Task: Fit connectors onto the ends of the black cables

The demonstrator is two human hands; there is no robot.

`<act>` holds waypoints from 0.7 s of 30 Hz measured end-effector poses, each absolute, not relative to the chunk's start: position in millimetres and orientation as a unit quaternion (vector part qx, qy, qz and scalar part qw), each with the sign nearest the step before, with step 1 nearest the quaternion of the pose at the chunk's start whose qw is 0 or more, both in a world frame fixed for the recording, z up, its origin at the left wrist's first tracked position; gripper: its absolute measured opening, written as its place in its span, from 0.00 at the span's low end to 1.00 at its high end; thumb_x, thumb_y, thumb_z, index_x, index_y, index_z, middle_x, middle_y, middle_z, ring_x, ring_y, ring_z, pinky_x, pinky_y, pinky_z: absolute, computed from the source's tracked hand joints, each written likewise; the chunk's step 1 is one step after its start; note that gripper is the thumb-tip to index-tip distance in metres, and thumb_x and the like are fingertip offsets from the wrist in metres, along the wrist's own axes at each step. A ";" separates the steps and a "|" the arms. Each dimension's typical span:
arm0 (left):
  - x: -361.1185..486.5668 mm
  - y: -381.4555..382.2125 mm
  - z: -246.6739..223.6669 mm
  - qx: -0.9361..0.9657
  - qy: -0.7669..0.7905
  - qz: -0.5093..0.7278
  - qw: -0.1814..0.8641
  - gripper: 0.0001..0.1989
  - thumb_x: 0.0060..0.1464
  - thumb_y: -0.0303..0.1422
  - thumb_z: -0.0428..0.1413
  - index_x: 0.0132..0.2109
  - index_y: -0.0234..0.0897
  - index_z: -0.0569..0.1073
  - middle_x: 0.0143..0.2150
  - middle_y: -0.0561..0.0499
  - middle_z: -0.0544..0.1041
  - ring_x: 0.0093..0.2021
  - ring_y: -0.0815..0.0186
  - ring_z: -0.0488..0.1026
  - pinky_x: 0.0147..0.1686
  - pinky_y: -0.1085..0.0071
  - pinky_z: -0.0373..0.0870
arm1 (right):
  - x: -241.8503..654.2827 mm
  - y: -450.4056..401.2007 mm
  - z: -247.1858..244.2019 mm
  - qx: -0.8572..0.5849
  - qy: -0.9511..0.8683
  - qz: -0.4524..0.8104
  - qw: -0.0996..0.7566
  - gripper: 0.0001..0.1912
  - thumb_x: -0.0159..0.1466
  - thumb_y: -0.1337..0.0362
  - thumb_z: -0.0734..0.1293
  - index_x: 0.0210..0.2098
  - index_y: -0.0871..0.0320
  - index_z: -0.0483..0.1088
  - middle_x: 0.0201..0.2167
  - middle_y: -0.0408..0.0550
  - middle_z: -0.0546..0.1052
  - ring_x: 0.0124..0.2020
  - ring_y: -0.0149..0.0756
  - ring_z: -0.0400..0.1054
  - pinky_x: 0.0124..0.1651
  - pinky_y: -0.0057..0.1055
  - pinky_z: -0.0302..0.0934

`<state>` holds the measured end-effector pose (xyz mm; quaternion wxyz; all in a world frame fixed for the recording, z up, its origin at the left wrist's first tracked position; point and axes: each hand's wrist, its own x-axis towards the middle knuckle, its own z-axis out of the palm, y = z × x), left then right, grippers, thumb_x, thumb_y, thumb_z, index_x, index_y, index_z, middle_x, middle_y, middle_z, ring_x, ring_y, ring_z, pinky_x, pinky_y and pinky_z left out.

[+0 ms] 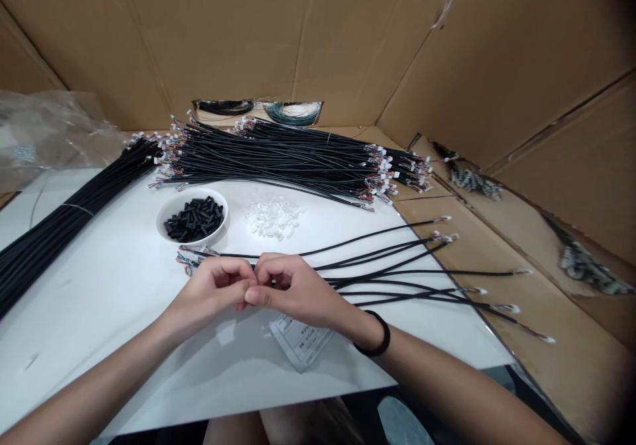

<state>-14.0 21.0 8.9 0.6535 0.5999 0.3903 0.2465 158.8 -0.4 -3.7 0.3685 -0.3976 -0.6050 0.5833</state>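
My left hand (211,293) and my right hand (293,289) meet at the middle of the white board (114,312), fingers curled together. They appear closed on a thin black cable, though the fingers hide the pinch. Several loose black cables (397,276) fan out to the right, ending in small connectors past the board's edge. Their other ends, with small multicoloured connectors (191,258), lie left of my left hand. A printed label packet (298,342) lies under my right wrist. A black wristband (380,336) circles that wrist.
A white bowl (218,228) of short black sleeves (193,220) and a pile of small white connector parts (273,218) sit beyond my hands. Large black cable bundles (278,157) lie behind them, with another (64,226) at the left. Cardboard (521,54) walls the work area.
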 end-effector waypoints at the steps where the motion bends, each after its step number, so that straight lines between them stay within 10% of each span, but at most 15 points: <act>1: -14.2 21.1 8.6 0.599 0.391 0.247 0.654 0.11 0.48 0.33 0.58 0.23 0.32 0.69 0.19 0.55 0.66 0.23 0.72 0.61 0.24 0.77 0.57 | 158.8 -0.6 -3.2 -0.399 -0.604 0.583 0.369 0.23 0.52 0.50 0.74 0.20 0.60 0.64 0.24 0.40 0.64 0.25 0.26 0.55 0.27 0.25 0.50; 21: -24.7 24.6 3.6 0.545 0.327 0.299 0.712 0.10 0.54 0.34 0.60 0.28 0.32 0.75 0.26 0.54 0.71 0.25 0.74 0.65 0.27 0.77 0.62 | 166.8 4.5 -0.2 -0.311 -0.560 0.654 0.402 0.11 0.56 0.60 0.74 0.28 0.63 0.73 0.30 0.44 0.71 0.27 0.26 0.65 0.31 0.26 0.59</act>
